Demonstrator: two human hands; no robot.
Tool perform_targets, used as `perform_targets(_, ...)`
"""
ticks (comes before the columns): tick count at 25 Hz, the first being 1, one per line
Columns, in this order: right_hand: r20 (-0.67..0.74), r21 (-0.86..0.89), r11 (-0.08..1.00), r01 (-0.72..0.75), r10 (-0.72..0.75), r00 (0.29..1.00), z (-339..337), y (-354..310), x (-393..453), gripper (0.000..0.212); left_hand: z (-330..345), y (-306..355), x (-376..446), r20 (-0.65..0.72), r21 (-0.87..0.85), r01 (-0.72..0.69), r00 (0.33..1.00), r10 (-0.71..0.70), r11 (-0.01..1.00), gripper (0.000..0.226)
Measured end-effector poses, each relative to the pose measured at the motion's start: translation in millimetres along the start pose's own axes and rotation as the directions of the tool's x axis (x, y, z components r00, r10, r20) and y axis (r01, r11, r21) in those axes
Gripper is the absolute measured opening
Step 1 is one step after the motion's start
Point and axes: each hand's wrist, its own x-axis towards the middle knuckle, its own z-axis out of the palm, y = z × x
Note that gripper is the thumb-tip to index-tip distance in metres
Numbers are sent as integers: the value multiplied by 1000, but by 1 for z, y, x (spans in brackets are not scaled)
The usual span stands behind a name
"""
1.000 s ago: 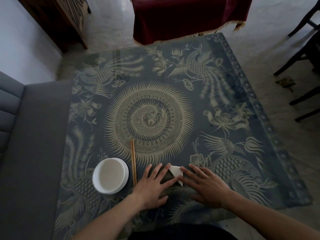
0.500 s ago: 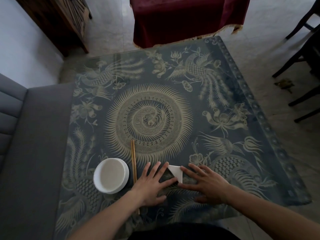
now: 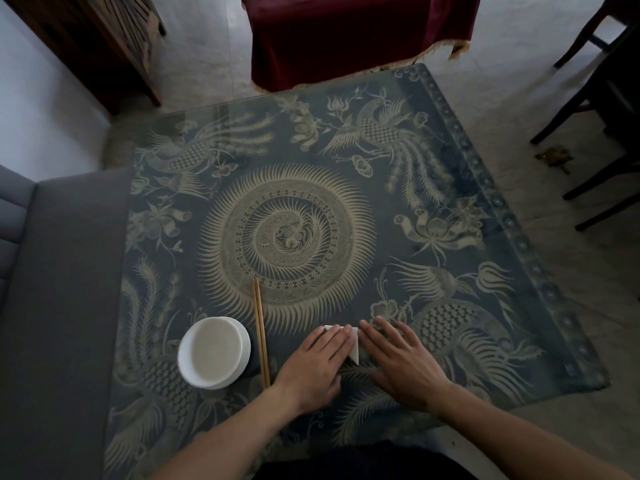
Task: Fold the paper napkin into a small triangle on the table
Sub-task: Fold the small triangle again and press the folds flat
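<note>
A small white folded paper napkin point(image 3: 354, 348) lies flat on the patterned glass-topped table point(image 3: 346, 188), near the front edge. Only a narrow pointed strip of it shows between my hands. My left hand point(image 3: 317, 365) lies flat on top of it, fingers together and pressing down, covering most of the paper. My right hand point(image 3: 401, 365) rests flat on the table just to the right, its fingertips beside the napkin's right edge.
A white bowl point(image 3: 214, 351) stands left of my hands, with a pair of wooden chopsticks point(image 3: 260, 330) lying between it and my left hand. A grey sofa point(image 3: 52, 289) borders the table on the left. Dark chairs point(image 3: 602, 133) stand far right.
My left hand has slid right and closed its fingers over the napkin, covering more of it. My right hand shifted slightly, staying flat beside it.
</note>
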Motion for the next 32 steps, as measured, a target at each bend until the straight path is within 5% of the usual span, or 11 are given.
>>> perform_targets(9, -15, 103, 971, -217, 219, 976, 8, -16, 13, 66, 6, 0, 1, 99, 52, 13, 995, -18, 999, 85)
perform_targets(32, 25, 83, 963, -258, 256, 966, 19, -13, 12, 80, 2, -35, -13, 117, 75, -11, 993, 2, 997, 86)
